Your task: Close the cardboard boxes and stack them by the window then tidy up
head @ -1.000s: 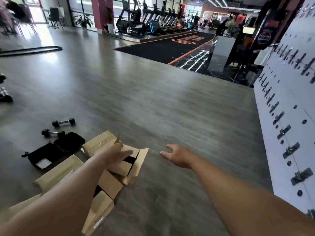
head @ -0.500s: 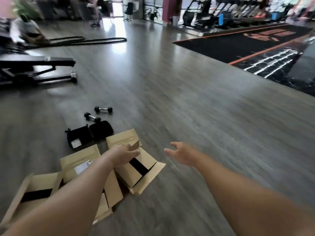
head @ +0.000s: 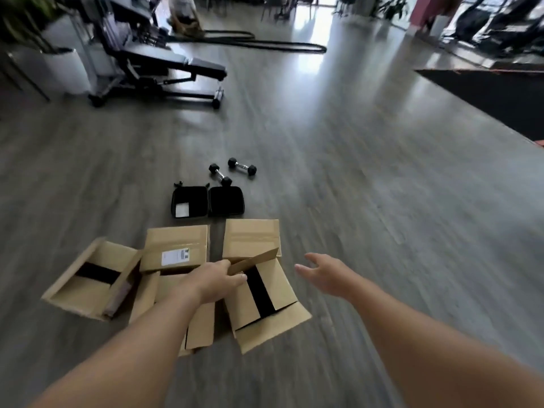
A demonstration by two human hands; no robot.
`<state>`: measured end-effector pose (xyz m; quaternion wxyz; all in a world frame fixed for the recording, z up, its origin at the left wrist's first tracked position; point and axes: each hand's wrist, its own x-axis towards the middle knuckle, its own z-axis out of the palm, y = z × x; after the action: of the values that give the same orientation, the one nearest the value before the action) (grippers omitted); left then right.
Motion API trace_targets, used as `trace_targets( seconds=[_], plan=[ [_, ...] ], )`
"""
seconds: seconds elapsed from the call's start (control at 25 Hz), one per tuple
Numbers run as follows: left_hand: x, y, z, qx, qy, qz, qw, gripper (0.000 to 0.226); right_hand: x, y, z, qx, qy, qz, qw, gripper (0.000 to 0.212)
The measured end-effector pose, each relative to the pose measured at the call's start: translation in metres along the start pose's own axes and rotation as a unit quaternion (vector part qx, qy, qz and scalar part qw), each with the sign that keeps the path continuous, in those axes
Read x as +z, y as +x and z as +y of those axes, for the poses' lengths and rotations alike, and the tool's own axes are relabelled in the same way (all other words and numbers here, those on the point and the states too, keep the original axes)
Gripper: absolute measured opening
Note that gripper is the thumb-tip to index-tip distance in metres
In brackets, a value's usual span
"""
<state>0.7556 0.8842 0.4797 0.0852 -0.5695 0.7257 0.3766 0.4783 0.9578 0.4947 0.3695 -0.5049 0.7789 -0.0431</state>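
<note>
Gym floor (head: 368, 201), grey wood-look planks, is carrying everything, so no table to speak of. Closing is the step in hand, and it's looking like early days.

The open box (head: 262, 298) is sitting nearest the camera, just right of the middle of the cluster, with a dark gap showing between its top flaps and one flap (head: 253, 260) standing up at its far edge. The left hand (head: 215, 281) is pinching that flap near its left end, thumb on one side and fingers curled over the other. The right hand (head: 326, 275) is hovering just right of the box, fingers spread and loose, holding nothing and not touching cardboard.

Going outward: a taped box (head: 251, 240) is sitting right behind it, touching or nearly so. A labelled box (head: 175, 248) is lying to the left of that, another open box (head: 88, 278) is gaping at the far left, and more cardboard is partly hidden under the left arm. Past the boxes a black case (head: 207, 201) is lying open, with two dumbbells (head: 232, 172) just beyond it and a bench (head: 164, 63) well apart at the back.

My guess for the next move: fold that flap down, bring the right hand onto the opposite flap, and press both flat so the gap is closing. Stacking is waiting, since several boxes are still open, and I can't tell which window is meant.
</note>
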Motion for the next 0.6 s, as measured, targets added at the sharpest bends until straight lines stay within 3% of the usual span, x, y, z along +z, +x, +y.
trace_targets(
  seconds=[0.32, 0.6],
  plan=[
    [0.095, 0.072, -0.007, -0.112, -0.027, -0.012, 0.993, 0.088, 0.041, 0.122, 0.059, -0.069, -0.062, -0.093, 0.991, 0.077],
    [0.241, 0.192, -0.062, -0.159, 0.016, 0.013, 0.987, 0.075, 0.157, 0.261, 0.153, -0.107, -0.116, -0.096, 0.983, 0.076]
  ],
)
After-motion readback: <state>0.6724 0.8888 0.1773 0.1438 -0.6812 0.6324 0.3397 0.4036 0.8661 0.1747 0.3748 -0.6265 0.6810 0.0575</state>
